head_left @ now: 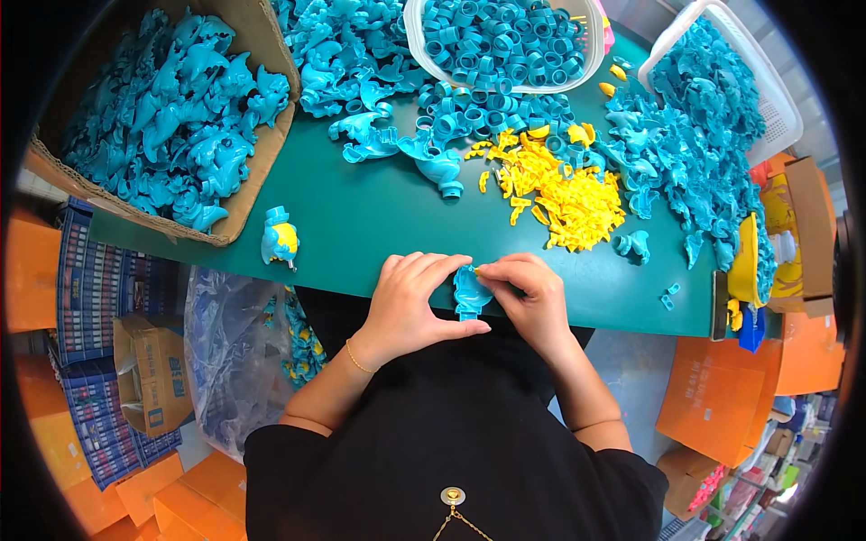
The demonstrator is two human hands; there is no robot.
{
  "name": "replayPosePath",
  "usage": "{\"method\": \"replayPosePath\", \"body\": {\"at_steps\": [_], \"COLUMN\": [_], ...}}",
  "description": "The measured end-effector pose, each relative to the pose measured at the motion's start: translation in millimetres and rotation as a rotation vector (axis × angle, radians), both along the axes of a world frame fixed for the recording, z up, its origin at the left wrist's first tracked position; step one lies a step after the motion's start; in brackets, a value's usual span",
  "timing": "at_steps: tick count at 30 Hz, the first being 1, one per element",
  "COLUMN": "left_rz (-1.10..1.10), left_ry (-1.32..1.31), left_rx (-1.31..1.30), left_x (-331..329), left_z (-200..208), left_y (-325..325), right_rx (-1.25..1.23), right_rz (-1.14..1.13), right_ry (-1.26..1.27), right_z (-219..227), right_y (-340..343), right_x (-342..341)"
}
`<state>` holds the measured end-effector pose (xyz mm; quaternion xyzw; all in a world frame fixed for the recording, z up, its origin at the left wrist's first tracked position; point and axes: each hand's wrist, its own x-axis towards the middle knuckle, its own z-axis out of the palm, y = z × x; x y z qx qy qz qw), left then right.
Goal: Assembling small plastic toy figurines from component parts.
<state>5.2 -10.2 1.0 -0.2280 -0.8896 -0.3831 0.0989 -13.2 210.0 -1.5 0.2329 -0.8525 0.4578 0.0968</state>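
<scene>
Turquoise shell piece point(470, 293) sits between the hands at the near edge of the green table point(379, 216). Dark printed marks show on the brown carton point(153, 371) at left, and pale printing on the orange carton point(708, 397) at right. Glossy and rounded, the piece narrows to a collar-like end toward the person. The left hand point(410, 302) is half open, thumb and fingers spanning the piece; the right hand point(526, 293) pinches its upper right edge, where a speck of yellow shows. A cardboard box point(262, 180) and white basket point(781, 113) hold turquoise mouldings; a white tub point(532, 89) holds rings.
</scene>
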Motion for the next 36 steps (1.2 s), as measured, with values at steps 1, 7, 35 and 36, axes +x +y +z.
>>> {"method": "replayPosePath", "body": {"at_steps": [1,7,35,36], "left_rz": [-0.001,0.020,-0.063,-0.067], "left_ry": [0.009,-0.014,-0.118,-0.117], "left_rx": [0.003,0.014,0.073,0.077], "left_x": [0,0,-4,-4], "left_z": [0,-1,4,1], "left_y": [0,0,-8,-8], "right_rx": [0.009,0.176,0.759,0.697], "right_rz": [0.013,0.161,-0.124,-0.115], "right_ry": [-0.026,0.007,0.103,0.215], "right_z": [-2,29,29,29], "right_y": [2,13,-1,0], "right_x": [0,-2,-126,-122]}}
